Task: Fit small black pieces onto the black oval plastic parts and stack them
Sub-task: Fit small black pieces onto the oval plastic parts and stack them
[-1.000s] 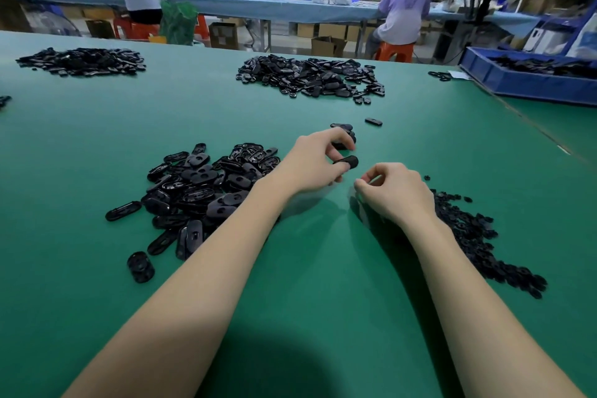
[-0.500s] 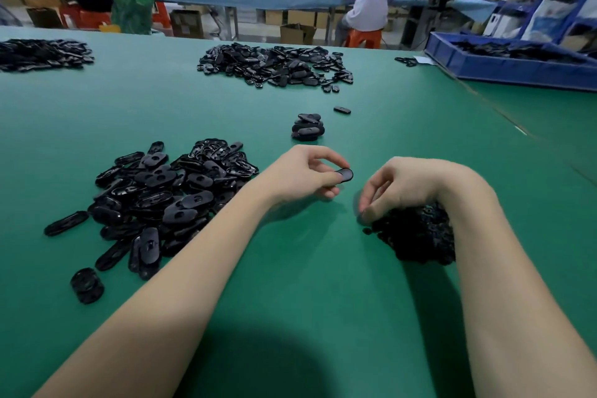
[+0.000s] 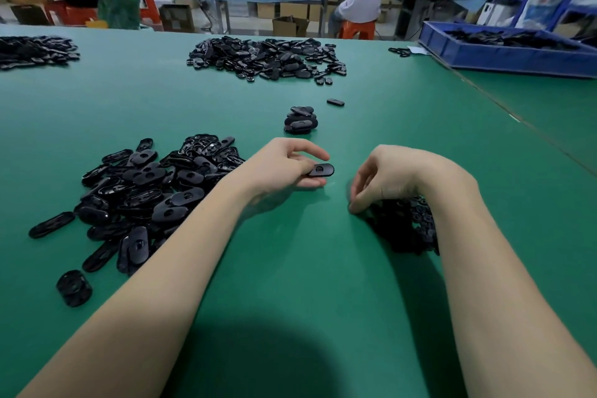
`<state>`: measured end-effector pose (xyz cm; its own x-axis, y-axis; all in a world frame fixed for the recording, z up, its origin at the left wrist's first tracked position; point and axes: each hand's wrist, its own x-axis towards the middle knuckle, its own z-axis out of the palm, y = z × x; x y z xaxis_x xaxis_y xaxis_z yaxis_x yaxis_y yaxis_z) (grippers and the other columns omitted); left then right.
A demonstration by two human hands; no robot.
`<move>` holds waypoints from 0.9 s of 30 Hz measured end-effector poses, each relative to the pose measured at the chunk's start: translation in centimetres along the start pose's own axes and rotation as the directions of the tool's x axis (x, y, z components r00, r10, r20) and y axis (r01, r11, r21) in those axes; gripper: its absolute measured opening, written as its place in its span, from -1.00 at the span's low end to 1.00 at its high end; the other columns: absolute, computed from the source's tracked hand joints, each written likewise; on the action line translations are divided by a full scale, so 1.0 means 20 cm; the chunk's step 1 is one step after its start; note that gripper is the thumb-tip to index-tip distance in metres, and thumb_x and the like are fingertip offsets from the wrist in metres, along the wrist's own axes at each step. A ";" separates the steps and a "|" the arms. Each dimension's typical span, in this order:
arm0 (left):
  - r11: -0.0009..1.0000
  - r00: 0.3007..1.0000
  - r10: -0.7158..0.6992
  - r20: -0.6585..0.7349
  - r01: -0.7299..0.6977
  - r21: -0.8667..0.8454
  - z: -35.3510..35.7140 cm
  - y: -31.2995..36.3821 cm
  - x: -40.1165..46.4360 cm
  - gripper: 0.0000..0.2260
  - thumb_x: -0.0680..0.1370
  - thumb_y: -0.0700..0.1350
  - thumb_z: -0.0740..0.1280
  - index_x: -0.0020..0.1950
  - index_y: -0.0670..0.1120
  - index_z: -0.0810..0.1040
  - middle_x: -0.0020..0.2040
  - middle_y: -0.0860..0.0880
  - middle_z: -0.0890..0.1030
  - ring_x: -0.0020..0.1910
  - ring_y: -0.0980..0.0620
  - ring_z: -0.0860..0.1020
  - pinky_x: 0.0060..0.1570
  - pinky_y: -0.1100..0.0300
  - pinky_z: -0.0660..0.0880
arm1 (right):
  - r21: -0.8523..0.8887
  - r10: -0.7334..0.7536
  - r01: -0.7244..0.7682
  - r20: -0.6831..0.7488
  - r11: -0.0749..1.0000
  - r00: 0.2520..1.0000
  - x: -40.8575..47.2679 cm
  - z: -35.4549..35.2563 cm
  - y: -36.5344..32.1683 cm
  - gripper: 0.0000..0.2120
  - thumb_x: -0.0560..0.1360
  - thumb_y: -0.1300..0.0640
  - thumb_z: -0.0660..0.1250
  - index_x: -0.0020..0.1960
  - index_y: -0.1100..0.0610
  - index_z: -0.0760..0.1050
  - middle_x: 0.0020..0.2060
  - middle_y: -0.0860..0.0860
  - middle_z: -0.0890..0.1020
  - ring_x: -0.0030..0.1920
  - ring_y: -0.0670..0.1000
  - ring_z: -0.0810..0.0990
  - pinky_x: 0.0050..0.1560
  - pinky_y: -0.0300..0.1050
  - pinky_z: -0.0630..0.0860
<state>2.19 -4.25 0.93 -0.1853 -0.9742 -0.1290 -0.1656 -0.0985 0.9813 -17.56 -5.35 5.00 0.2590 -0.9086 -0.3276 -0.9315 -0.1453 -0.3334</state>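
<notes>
Pickup stage, frame centre: left hand (image 3: 284, 168) pinches an oval part (image 3: 320, 170) above the green table (image 3: 290, 284), while right hand (image 3: 381, 178), fingers curled down, whether gripping unclear, probes the small-piece heap (image 3: 403, 226); next, seating one in the oval's recess, then joining the stack (image 3: 300, 120) above centre.

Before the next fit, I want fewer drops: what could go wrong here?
The left hand pinches the oval part only by one end, so it may twist loose. The right hand digs into the small pieces and may scatter them. The stack looks uneven and could topple.
</notes>
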 end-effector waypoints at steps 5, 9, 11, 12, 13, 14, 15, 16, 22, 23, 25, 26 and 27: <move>0.998 1.000 -0.011 0.005 0.011 -0.055 -0.02 0.01 0.00 -0.82 0.63 -0.36 0.21 0.14 -0.23 0.56 0.04 -0.27 0.70 -0.09 -0.07 0.73 -0.05 0.24 0.64 | 0.113 -0.047 0.056 -0.086 0.992 0.995 0.01 0.00 0.01 -0.87 0.34 -0.02 0.59 -0.18 -0.08 0.67 -0.14 -0.06 0.74 -0.12 0.00 0.63 -0.01 -0.12 0.56; 0.997 1.000 0.008 0.003 -0.008 0.080 -0.04 0.02 -0.01 -0.86 0.62 -0.30 0.31 0.16 -0.16 0.57 -0.04 -0.21 0.73 -0.16 0.01 0.71 -0.19 0.23 0.63 | 0.262 -0.087 0.136 -0.192 0.955 0.977 0.02 0.00 0.04 -0.95 0.43 0.00 0.56 -0.16 -0.09 0.69 -0.29 -0.21 0.71 -0.35 -0.26 0.54 -0.23 -0.22 0.40; 0.992 1.000 0.011 -0.007 -0.010 0.124 -0.05 0.03 -0.01 -0.86 0.62 -0.28 0.31 0.14 -0.13 0.58 -0.05 -0.20 0.73 -0.17 0.01 0.68 -0.24 0.22 0.59 | 0.307 -0.108 0.168 -0.205 0.937 0.973 0.03 0.00 0.04 -0.95 0.46 0.00 0.54 -0.16 -0.07 0.69 -0.34 -0.22 0.68 -0.47 -0.24 0.47 -0.27 -0.22 0.38; 0.992 1.000 0.014 -0.011 -0.012 0.123 -0.05 0.03 -0.01 -0.86 0.62 -0.28 0.31 0.13 -0.13 0.59 -0.07 -0.20 0.73 -0.18 0.00 0.67 -0.25 0.23 0.58 | 0.326 -0.116 0.181 -0.208 0.928 0.971 0.03 0.01 0.04 -0.95 0.47 0.00 0.53 -0.15 -0.09 0.68 -0.33 -0.19 0.68 -0.49 -0.23 0.45 -0.27 -0.20 0.38; 0.993 1.000 0.018 -0.013 -0.017 0.115 -0.05 0.03 0.00 -0.87 0.62 -0.28 0.30 0.12 -0.13 0.60 -0.10 -0.20 0.73 -0.18 -0.01 0.66 -0.24 0.26 0.59 | 0.338 -0.122 0.191 -0.215 0.922 0.969 0.03 0.01 0.03 -0.95 0.47 -0.02 0.52 -0.15 -0.10 0.68 -0.32 -0.17 0.67 -0.51 -0.22 0.43 -0.26 -0.19 0.37; 0.994 1.000 0.022 -0.013 -0.021 0.104 -0.05 0.03 0.00 -0.88 0.63 -0.27 0.31 0.11 -0.15 0.61 -0.13 -0.19 0.73 -0.20 -0.01 0.66 -0.22 0.27 0.59 | 0.345 -0.127 0.201 -0.225 0.917 0.966 0.03 0.01 0.03 -0.95 0.48 -0.03 0.52 -0.15 -0.11 0.68 -0.34 -0.17 0.65 -0.51 -0.21 0.42 -0.27 -0.18 0.36; 0.995 1.000 0.025 -0.012 -0.023 0.093 -0.05 0.03 0.00 -0.88 0.63 -0.27 0.31 0.10 -0.17 0.62 -0.15 -0.17 0.72 -0.22 0.00 0.65 -0.19 0.28 0.59 | 0.352 -0.130 0.209 -0.235 0.912 0.963 0.04 0.01 0.03 -0.96 0.48 -0.02 0.52 -0.14 -0.11 0.67 -0.36 -0.17 0.63 -0.51 -0.20 0.40 -0.28 -0.17 0.36; 0.996 1.000 0.025 -0.009 -0.024 0.081 -0.05 0.03 0.01 -0.88 0.63 -0.27 0.30 0.08 -0.18 0.63 -0.17 -0.15 0.72 -0.26 0.02 0.65 -0.18 0.30 0.59 | 0.364 -0.133 0.219 -0.247 0.905 0.960 0.04 0.02 0.02 -0.96 0.49 0.00 0.51 -0.13 -0.09 0.68 -0.39 -0.17 0.61 -0.51 -0.20 0.39 -0.29 -0.17 0.36; 1.000 1.000 0.017 0.015 -0.017 0.006 -0.07 0.04 0.02 -0.79 0.63 -0.34 0.23 0.08 -0.23 0.66 -0.09 -0.14 0.72 -0.14 0.03 0.71 -0.09 0.32 0.61 | 0.451 -0.116 0.242 -0.289 0.859 0.950 0.04 0.03 0.00 -0.97 0.48 0.08 0.49 -0.13 -0.01 0.72 -0.40 -0.18 0.64 -0.48 -0.25 0.45 -0.27 -0.25 0.36; 1.000 0.999 0.020 0.025 -0.020 -0.010 -0.07 0.05 0.02 -0.79 0.62 -0.35 0.23 0.08 -0.23 0.66 -0.07 -0.16 0.72 -0.12 0.03 0.71 -0.07 0.31 0.61 | 0.463 -0.117 0.244 -0.285 0.852 0.951 0.04 0.03 -0.01 -0.97 0.48 0.09 0.49 -0.12 0.00 0.72 -0.39 -0.18 0.65 -0.47 -0.25 0.46 -0.26 -0.25 0.36; 0.999 0.997 0.044 0.062 -0.042 -0.034 -0.08 0.06 0.01 -0.79 0.61 -0.37 0.26 0.08 -0.22 0.67 -0.03 -0.16 0.73 -0.08 0.02 0.71 -0.01 0.31 0.60 | 0.495 -0.121 0.250 -0.278 0.832 0.953 0.03 0.04 -0.01 -0.96 0.48 0.12 0.49 -0.10 0.01 0.72 -0.36 -0.17 0.67 -0.46 -0.25 0.48 -0.23 -0.25 0.36; 0.998 0.995 0.061 0.082 -0.058 -0.039 -0.08 0.06 0.00 -0.80 0.60 -0.38 0.28 0.08 -0.21 0.67 -0.01 -0.16 0.73 -0.06 0.02 0.70 0.01 0.31 0.60 | 0.509 -0.122 0.252 -0.275 0.823 0.954 0.03 0.04 -0.01 -0.95 0.49 0.14 0.49 -0.09 0.02 0.72 -0.34 -0.16 0.68 -0.46 -0.24 0.48 -0.23 -0.24 0.35; 0.997 0.992 0.075 0.098 -0.071 -0.040 -0.08 0.06 0.00 -0.79 0.59 -0.39 0.29 0.09 -0.20 0.67 0.01 -0.17 0.73 -0.04 0.03 0.70 0.03 0.31 0.59 | 0.517 -0.119 0.251 -0.274 0.818 0.954 0.03 0.04 -0.01 -0.94 0.48 0.15 0.48 -0.07 0.02 0.71 -0.33 -0.15 0.69 -0.46 -0.24 0.48 -0.24 -0.24 0.34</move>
<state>3.47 -4.62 2.34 -0.2909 -0.9543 -0.0686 -0.1132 -0.0369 0.9929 -16.94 -5.58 4.16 0.2883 -0.9570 -0.0310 -0.5653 -0.1440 -0.8122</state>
